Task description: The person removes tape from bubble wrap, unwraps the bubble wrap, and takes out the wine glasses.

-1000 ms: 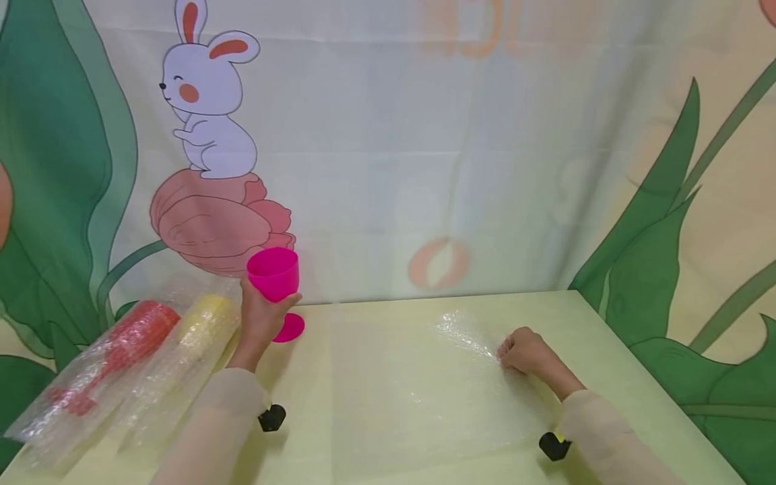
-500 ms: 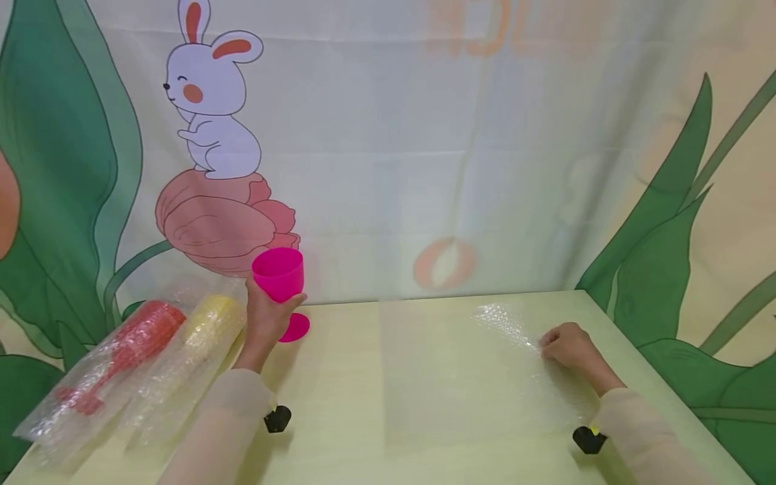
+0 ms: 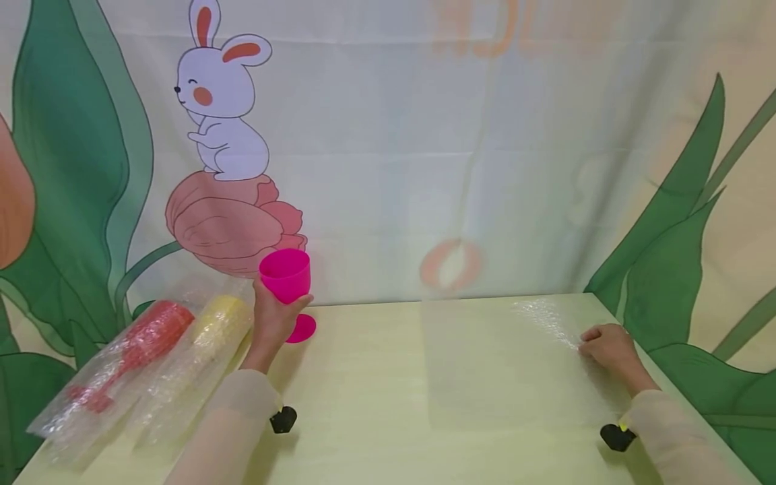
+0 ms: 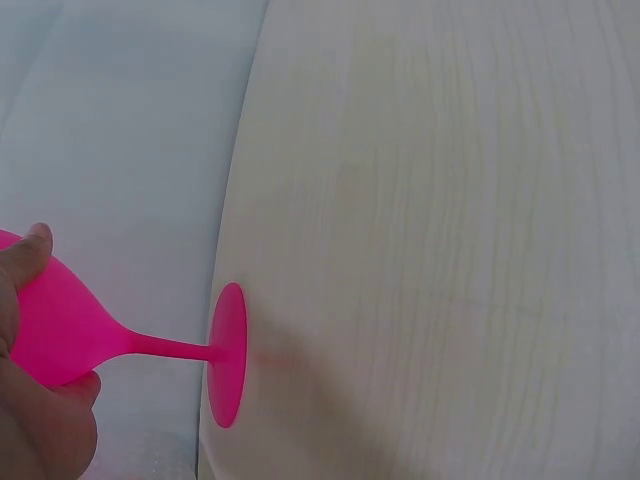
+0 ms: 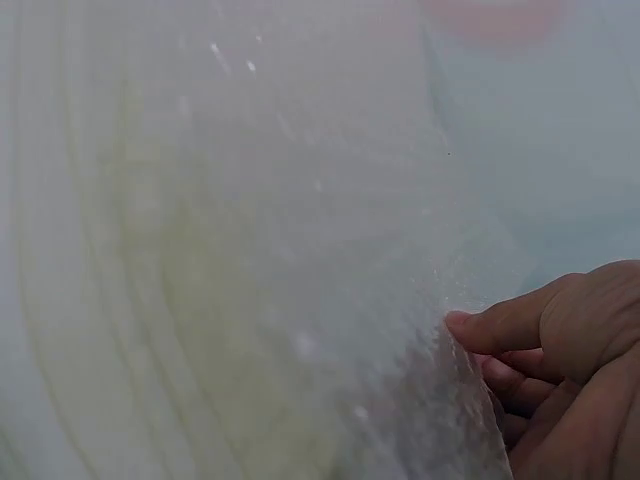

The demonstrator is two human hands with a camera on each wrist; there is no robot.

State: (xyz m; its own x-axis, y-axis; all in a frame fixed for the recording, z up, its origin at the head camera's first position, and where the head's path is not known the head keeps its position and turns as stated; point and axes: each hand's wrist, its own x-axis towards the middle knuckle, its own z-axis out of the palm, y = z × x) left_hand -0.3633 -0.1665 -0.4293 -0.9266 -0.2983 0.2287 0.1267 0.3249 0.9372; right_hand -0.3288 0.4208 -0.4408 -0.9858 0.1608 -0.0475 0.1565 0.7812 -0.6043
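Note:
A bright pink plastic goblet (image 3: 285,275) is upright near the back edge of the table, its round foot (image 4: 228,355) on or just above the wood. My left hand (image 3: 274,322) grips its bowl, fingers behind and thumb across the front. At the right side, my right hand (image 3: 611,351) pinches the edge of a clear bubble wrap sheet (image 3: 503,370); in the right wrist view the thumb (image 5: 490,325) presses on that edge. The sheet spreads leftward from the hand over the table, and its far edge is hard to make out.
At the left lie two bubble-wrapped goblets, one red (image 3: 154,333) and one yellow (image 3: 221,320), side by side and slanted. A printed curtain (image 3: 376,168) hangs right behind the pale wooden table (image 3: 358,397). Black wrist mounts (image 3: 283,419) sit under both sleeves.
My right hand has moved to the right, drawing the bubble wrap sheet along and away from the goblet. The left hand still holds the goblet in place; the view has shifted slightly.

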